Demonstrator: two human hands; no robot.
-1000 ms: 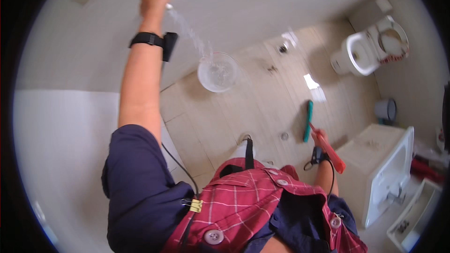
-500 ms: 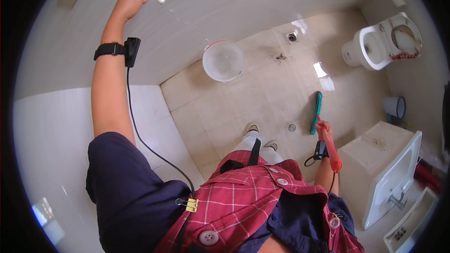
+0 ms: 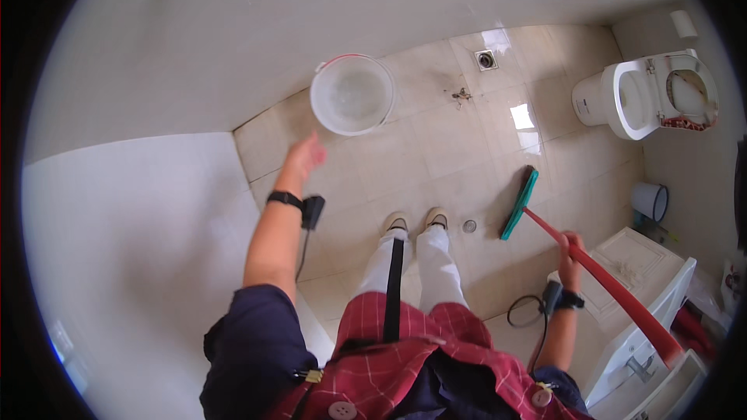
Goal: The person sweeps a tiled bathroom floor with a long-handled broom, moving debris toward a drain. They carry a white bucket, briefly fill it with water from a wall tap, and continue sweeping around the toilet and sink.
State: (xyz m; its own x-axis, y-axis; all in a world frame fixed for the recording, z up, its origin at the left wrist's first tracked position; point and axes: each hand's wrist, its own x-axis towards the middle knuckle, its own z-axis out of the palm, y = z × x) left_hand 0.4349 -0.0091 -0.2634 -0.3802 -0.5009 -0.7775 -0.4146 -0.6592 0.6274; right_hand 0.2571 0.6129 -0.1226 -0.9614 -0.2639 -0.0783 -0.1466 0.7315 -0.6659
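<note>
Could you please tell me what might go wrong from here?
The left hand appears close to the bucket, which seems to hold water; a knock might spill it. The red handle in the right hand crosses the sink in this view, so swinging it could bump the sink.

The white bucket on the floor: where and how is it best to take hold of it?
The bucket is probably best gripped by its near-left rim, coming from the person's side: it stands upright, its round mouth open upward, and the left hand is closest to that edge.
</note>
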